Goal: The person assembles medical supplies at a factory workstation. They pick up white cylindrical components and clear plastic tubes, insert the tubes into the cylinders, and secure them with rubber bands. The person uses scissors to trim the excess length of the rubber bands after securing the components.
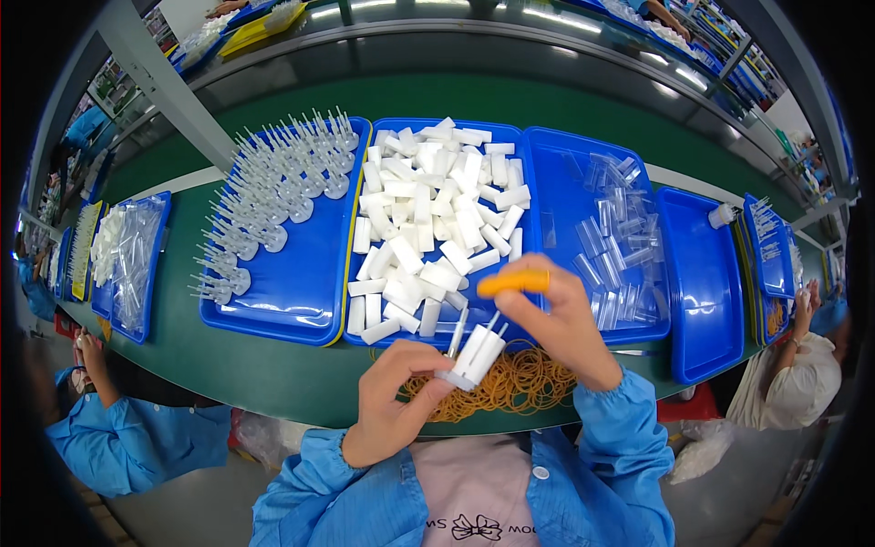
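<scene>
My left hand is closed in a pinch on the translucent base of a part with upright pins. The part tilts to the right, and white blocks sit on its pins, whose tips stick out at the top. Just above those tips is my right hand, with an orange cover on a finger stretched to the left. Its thumb lies below that finger, and I see nothing held between them. Beneath both hands, a heap of thin tan rubber bands lies along the table's near edge.
A blue tray of pinned bases stands at left, a tray of white blocks in the middle, and clear plastic sleeves at right. Another blue tray stands further right. Co-workers' sleeves show at both sides of the green table.
</scene>
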`<state>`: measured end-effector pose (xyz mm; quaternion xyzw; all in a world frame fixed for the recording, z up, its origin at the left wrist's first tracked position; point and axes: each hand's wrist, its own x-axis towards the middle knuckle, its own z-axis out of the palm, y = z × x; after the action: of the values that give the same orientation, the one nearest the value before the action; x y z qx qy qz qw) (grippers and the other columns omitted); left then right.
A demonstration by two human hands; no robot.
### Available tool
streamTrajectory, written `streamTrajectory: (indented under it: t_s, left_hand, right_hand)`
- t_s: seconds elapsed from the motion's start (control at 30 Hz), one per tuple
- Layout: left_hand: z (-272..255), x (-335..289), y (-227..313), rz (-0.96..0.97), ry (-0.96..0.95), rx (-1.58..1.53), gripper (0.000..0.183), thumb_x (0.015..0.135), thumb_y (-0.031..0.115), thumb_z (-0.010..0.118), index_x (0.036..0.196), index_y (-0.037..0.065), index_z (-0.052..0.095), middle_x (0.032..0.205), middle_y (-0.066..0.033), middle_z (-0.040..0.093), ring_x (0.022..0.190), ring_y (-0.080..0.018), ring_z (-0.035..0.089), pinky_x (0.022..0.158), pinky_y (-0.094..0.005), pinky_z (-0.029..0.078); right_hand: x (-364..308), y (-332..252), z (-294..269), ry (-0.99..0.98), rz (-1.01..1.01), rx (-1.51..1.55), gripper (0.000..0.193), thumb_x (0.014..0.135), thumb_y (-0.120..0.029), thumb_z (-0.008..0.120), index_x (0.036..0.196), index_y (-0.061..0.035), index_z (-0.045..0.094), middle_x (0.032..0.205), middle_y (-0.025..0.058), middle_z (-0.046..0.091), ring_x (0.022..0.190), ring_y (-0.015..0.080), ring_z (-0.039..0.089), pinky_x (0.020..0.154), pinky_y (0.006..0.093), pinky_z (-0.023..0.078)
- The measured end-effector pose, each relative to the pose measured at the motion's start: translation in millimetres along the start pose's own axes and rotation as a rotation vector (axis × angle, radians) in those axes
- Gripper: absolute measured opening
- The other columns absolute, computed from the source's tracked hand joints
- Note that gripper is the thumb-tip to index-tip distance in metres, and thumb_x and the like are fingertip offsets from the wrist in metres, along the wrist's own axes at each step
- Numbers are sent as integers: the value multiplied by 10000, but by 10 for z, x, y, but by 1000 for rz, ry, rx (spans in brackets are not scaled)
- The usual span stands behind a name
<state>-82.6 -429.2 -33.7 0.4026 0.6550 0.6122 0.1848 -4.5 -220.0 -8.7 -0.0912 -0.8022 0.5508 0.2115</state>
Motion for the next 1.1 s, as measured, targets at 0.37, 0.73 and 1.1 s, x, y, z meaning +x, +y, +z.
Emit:
streamTrajectory:
  t_s: [0.37, 0.73, 1.1]
  left_hand:
    - [-31, 11, -53, -86, 75, -44, 173, 814, 15, 631, 984, 21, 664, 956, -85, 579, 874, -182, 559, 763, -272, 451]
    - [10, 13, 67, 100, -25, 54, 248, 762, -36, 652, 989, 56, 693, 933, -66, 587, 814, -176, 536, 673, -266, 440]
    - [-16, 90, 116, 260, -100, 286, 324, 688, -50, 662, 982, 81, 701, 901, -53, 588, 807, -197, 538, 678, -283, 442]
  right_hand:
    - [152, 391, 186, -119, -112, -999, 237, 712, -142, 695, 912, -23, 649, 932, 94, 566, 877, 287, 506, 764, 400, 362]
    - [-2, 137, 39, 104, 338, 617, 224, 892, -130, 594, 1069, -1, 551, 918, 57, 608, 837, 114, 575, 789, 253, 455]
    - [-72, 139, 81, -8, 481, 685, 173, 884, -136, 587, 997, -6, 581, 929, 59, 604, 865, 126, 566, 827, 286, 452]
